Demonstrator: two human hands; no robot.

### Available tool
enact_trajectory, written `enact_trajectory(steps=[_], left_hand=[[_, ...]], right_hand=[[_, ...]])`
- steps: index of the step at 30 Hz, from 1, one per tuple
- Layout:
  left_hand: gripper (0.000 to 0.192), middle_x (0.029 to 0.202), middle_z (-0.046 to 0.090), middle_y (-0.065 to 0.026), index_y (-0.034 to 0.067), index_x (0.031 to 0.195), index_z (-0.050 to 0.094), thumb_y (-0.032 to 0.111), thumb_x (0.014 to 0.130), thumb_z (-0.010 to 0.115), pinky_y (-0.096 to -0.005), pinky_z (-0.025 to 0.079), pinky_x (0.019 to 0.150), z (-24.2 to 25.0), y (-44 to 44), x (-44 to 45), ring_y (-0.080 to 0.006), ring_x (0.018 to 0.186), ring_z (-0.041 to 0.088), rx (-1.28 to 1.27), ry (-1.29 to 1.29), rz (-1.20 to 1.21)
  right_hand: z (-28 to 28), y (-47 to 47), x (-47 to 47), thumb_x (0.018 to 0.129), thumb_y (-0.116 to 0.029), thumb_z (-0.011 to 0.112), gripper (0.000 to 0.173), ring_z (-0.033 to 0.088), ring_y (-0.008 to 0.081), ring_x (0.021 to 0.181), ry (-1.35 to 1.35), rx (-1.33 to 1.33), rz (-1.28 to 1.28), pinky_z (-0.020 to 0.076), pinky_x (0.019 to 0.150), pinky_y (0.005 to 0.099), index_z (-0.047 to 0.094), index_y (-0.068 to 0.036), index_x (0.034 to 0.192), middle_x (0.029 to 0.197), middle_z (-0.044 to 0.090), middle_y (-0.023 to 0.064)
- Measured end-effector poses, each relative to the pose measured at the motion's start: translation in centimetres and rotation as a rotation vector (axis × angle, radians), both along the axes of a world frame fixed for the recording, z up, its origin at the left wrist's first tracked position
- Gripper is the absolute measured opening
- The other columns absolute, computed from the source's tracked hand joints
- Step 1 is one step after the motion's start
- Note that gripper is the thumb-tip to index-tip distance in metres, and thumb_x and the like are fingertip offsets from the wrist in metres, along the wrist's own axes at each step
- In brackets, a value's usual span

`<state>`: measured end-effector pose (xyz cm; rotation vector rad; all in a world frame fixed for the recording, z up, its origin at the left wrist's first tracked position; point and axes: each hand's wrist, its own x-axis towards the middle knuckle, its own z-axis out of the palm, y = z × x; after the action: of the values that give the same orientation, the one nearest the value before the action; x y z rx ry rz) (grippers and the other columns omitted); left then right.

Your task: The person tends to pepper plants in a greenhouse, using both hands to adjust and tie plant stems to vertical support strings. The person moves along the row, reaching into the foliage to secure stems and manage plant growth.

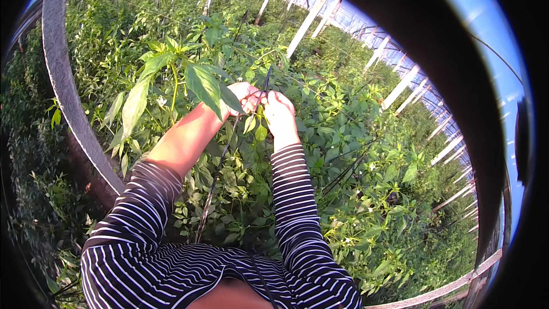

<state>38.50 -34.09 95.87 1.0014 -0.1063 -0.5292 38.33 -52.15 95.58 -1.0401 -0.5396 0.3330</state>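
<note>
My left hand (245, 96) and my right hand (279, 107) meet in front of me among leafy pepper plants. Both have bent fingers pinched on a thin dark cord (267, 78), which rises from between them. The fingertips nearly touch, and the exact grip is too small to make out. A large pepper leaf (203, 84) on a tall shoot hangs over my left wrist and partly covers it. Small leaves (260, 132) dangle just below the fingers. Another dark cord (214, 182) slants down through the foliage towards my body.
A curved grey post (64, 64) stands at my left beside a strip of bare soil. Rows of pale posts (309, 23) recede through the greenhouse. White flowers (348, 240) dot the plants at right, and dark cords (349, 167) cross the foliage there. A pale rail (446, 289) runs lower right.
</note>
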Motion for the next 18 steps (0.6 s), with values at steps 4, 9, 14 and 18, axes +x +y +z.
enact_trajectory(steps=[4, 9, 14, 18], left_hand=[[0.023, 0.048, 0.046, 0.0023, 0.000, 0.078, 0.062, 0.011, 0.092, 0.047, -0.0235, 0.024, 0.033, 0.7, -2.2, -0.4, -0.0074, 0.034, 0.030, 0.128, -0.112, 0.207], [0.019, 0.047, 0.024, 0.0087, 0.006, 0.079, 0.054, 0.020, 0.091, 0.053, -0.0229, 0.017, 0.034, 1.7, -1.0, -0.9, -0.0057, 0.037, 0.021, 0.048, 0.065, -0.073], [0.020, 0.048, 0.027, 0.0090, 0.004, 0.083, 0.056, 0.020, 0.092, 0.050, -0.0237, 0.018, 0.034, 1.6, -0.4, -0.8, -0.0058, 0.038, 0.022, 0.177, 0.037, 0.046], [0.020, 0.049, 0.028, 0.0091, 0.005, 0.079, 0.057, 0.019, 0.092, 0.051, -0.0227, 0.018, 0.035, 1.7, -0.3, -1.4, -0.0046, 0.038, 0.023, 0.241, -0.048, 0.089]], right_hand=[[-2.5, -1.6, 1.4, 0.097, -0.012, 0.048, 0.013, 0.036, 0.0058, 0.051, 0.030, 0.317, 0.009, 0.0308, 0.045, 0.0184, 0.054, -0.001, 0.094, 0.077, 0.054, 0.0036], [-6.4, -9.8, 4.5, 0.094, -0.014, 0.049, 0.017, 0.046, 0.0128, 0.055, 0.591, 0.787, -0.467, 0.0368, 0.045, 0.0227, 0.046, -0.007, 0.080, 0.065, 0.044, 0.0009], [-3.6, -7.1, -1.4, 0.091, -0.002, 0.052, 0.023, 0.054, 0.0185, 0.083, -0.460, -0.194, -1.403, 0.0458, 0.078, 0.0304, 0.055, 0.002, 0.114, 0.099, 0.055, 0.0084], [2.1, -1.0, -4.7, 0.091, -0.012, 0.057, 0.037, 0.058, 0.0090, 0.071, -0.692, -0.387, -0.713, 0.0478, 0.064, 0.0241, 0.052, 0.003, 0.124, 0.112, 0.062, 0.0142]])
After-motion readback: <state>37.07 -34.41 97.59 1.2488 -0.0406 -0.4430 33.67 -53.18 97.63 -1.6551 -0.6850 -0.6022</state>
